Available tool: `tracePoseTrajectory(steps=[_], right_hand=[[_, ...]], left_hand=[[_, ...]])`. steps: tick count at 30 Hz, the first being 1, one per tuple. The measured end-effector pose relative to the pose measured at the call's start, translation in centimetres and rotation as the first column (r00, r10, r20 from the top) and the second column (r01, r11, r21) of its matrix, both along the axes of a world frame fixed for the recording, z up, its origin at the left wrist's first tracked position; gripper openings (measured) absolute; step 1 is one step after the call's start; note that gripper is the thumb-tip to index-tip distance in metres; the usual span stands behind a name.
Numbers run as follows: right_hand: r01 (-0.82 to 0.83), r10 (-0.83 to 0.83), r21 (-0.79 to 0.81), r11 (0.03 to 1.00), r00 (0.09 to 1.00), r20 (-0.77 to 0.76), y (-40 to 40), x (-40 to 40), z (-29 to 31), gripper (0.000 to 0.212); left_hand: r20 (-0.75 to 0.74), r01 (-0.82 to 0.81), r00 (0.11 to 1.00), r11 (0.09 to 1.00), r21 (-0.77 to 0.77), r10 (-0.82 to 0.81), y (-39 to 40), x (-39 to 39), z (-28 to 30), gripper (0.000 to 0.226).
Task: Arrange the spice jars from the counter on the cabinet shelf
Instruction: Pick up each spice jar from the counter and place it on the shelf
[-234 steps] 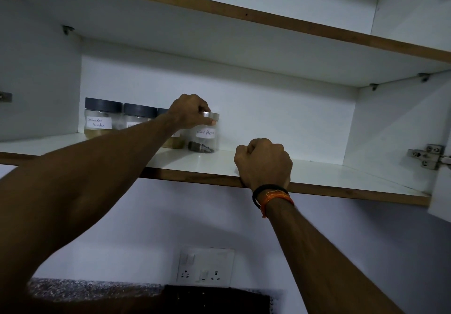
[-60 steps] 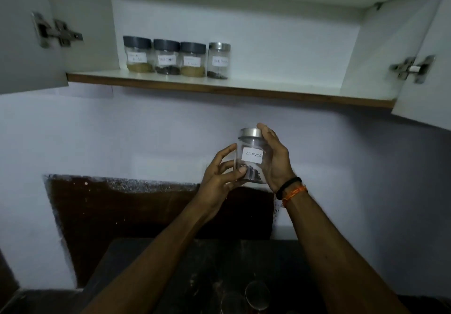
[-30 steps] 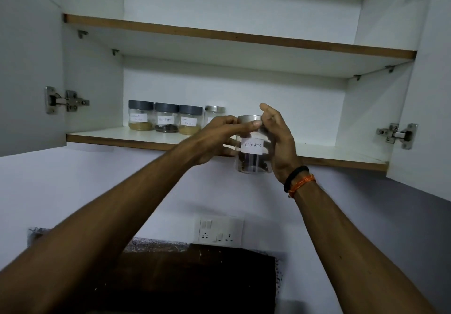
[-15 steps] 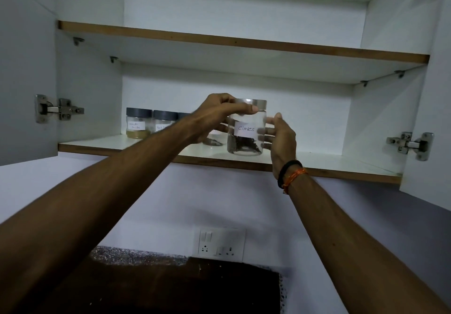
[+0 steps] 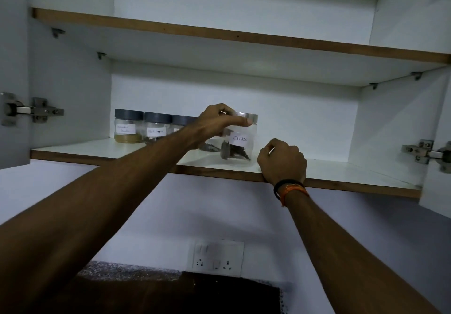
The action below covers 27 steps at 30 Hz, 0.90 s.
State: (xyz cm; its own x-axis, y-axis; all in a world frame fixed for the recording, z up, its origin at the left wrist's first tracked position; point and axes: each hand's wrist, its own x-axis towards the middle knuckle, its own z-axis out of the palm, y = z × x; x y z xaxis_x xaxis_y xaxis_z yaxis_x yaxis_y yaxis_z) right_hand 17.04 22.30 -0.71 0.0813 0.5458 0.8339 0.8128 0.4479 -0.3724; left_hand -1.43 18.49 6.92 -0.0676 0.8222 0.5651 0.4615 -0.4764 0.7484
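Observation:
A clear jar labelled "Cloves" [image 5: 240, 144] with a silver lid stands on the lower cabinet shelf [image 5: 353, 174]. My left hand [image 5: 219, 122] grips it from above by the lid. My right hand [image 5: 283, 161] rests curled in a fist on the shelf's front edge, just right of the jar, holding nothing. To the left stands a row of jars: a coriander powder jar [image 5: 128, 127] and a black pepper jar [image 5: 157, 128] with dark lids, then two more jars mostly hidden behind my left arm.
An upper shelf [image 5: 219, 34] spans the cabinet above. Open doors with metal hinges [image 5: 36, 111] flank both sides. The shelf right of the cloves jar is bare. A wall socket plate [image 5: 217, 256] sits below, above the dark counter.
The cloves jar went from held in the air to standing on the shelf. My right hand let go of it and dropped to the shelf edge, curled. My left hand kept the lid.

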Motion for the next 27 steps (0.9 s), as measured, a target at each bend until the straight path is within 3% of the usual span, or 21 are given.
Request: tracePoseTrajectory(steps=[9,14,18,27], right_hand=[[0.034,-0.022,0.216,0.976,0.998,-0.056,-0.2,-0.2,-0.8,0.017],[0.038,-0.018,0.293,0.955,0.997,-0.069,-0.4,-0.4,-1.0,0.022],[0.027,-0.013,0.293,0.956,0.999,-0.050,-0.4,-0.3,-1.1,0.023],[0.015,0.005,0.306,0.952,0.998,-0.066,-0.4,-0.3,-1.2,0.022]], left_hand=[[-0.047,-0.028,0.999,1.000,0.001,0.028,4.3,-1.3,-1.2,0.052],[-0.321,-0.100,0.936,0.983,0.154,0.146,5.8,-2.3,0.6,0.051],[-0.494,-0.102,0.850,0.978,0.181,0.180,7.6,-2.9,2.1,0.049],[-0.648,-0.143,0.731,0.977,0.157,0.211,11.2,-3.8,3.1,0.048]])
